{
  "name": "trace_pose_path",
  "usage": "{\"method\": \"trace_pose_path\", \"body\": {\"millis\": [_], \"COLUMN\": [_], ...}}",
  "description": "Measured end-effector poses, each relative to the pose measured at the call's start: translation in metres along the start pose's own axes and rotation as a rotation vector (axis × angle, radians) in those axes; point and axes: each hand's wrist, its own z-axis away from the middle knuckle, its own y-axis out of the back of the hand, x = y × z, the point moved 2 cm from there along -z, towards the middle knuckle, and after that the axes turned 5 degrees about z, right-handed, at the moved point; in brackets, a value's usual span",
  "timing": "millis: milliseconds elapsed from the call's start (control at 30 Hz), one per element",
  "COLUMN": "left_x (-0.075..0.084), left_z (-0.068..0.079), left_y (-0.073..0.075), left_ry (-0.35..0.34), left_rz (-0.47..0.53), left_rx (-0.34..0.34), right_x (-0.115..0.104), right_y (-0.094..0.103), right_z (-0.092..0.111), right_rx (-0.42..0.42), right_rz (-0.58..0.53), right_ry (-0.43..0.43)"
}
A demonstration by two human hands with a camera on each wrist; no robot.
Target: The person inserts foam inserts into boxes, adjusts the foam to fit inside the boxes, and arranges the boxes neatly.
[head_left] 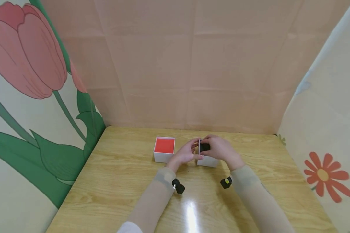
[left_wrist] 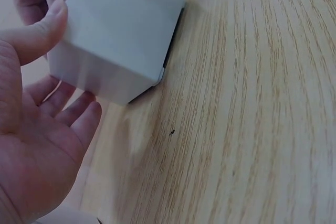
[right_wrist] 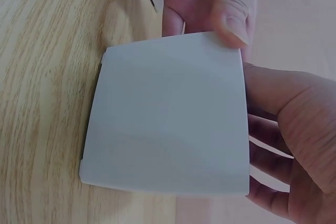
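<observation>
A white box [head_left: 207, 161] stands on the table, its open top facing up. Inside its top left part a black object [head_left: 204, 147] shows between the fingers of my right hand [head_left: 220, 148]; its kind is unclear. My right thumb and fingers reach over the rim and curl round that object, with their tips partly hidden. At the box's left side is my left hand [head_left: 185, 153], its thumb on the front face near the top corner and its fingers against the side. Close by on the left stands a second white box [head_left: 163, 157] with a flat red square surface [head_left: 164, 145] inside.
The wood-grain table [head_left: 119, 181] has a pinkish-brown cloth [head_left: 192, 71] hanging behind it. A tulip-print panel [head_left: 40, 51] borders it on the left and a flower-print panel [head_left: 326, 129] on the right. Small black devices [head_left: 226, 183] sit at both wrists.
</observation>
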Motion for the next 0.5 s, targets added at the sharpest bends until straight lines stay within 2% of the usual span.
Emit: {"method": "trace_pose_path", "body": {"millis": [133, 300, 500], "left_x": [-0.003, -0.005, 0.006], "left_z": [0.001, 0.002, 0.007], "left_y": [0.004, 0.006, 0.005], "left_ry": [0.003, 0.015, 0.039], "left_rz": [0.001, -0.038, -0.2], "left_rx": [0.005, -0.003, -0.012], "right_x": [-0.003, 0.0, 0.023], "right_y": [-0.003, -0.006, -0.009], "right_z": [-0.002, 0.0, 0.014], "right_rx": [0.005, 0.026, 0.085], "right_rz": [0.015, -0.01, -0.23], "right_ry": [-0.01, 0.023, 0.058]}}
